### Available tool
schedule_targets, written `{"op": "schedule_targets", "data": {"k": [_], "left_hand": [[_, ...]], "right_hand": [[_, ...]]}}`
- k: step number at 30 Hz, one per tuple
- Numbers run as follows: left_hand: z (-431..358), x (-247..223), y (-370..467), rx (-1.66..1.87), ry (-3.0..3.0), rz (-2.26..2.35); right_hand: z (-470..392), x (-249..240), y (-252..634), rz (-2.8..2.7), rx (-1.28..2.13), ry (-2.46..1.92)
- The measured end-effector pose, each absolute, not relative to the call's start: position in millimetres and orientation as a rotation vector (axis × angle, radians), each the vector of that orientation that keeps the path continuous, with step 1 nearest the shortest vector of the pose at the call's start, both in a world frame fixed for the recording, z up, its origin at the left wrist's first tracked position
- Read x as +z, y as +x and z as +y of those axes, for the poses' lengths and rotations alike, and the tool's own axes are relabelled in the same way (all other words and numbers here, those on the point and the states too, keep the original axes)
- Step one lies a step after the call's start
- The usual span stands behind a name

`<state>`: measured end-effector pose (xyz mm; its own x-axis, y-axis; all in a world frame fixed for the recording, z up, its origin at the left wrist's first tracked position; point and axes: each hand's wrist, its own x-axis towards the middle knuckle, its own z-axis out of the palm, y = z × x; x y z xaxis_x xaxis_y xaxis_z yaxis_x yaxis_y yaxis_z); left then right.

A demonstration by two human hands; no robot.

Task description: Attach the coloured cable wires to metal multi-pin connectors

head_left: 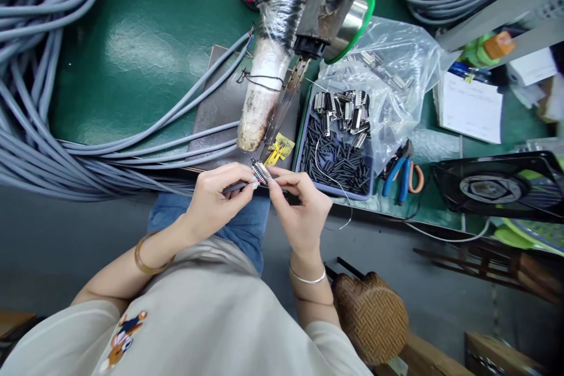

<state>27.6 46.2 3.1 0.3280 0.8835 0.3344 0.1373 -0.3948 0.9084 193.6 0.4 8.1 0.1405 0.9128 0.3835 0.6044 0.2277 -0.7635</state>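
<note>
Metal connector (pixel 261 171) — between opposing fingers (pixel 275 189)

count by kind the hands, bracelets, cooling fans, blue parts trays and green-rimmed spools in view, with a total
Hands: 2, the left hand and the right hand
Bracelets: 2, the brown bracelet and the silver bracelet
Cooling fan: 1
Blue parts tray: 1
Green-rimmed spool: 1
Total: 7
</note>
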Motion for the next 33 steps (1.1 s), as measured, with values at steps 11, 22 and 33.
{"op": "schedule_targets", "data": {"k": [11, 22, 33], "left_hand": [[31, -7, 21, 1.179, 1.644, 1.007], [29, -10, 8, 1.014, 1.411, 1.044], [25, 3, -9, 0.664, 1.031, 0.869]], "right_hand": [[-11, 7, 183, -1.552, 0.378, -1.455], [-11, -8, 180, -1.476, 0.136, -1.4], [-33, 19, 193, -1.275, 0.6, -1.551]]}}
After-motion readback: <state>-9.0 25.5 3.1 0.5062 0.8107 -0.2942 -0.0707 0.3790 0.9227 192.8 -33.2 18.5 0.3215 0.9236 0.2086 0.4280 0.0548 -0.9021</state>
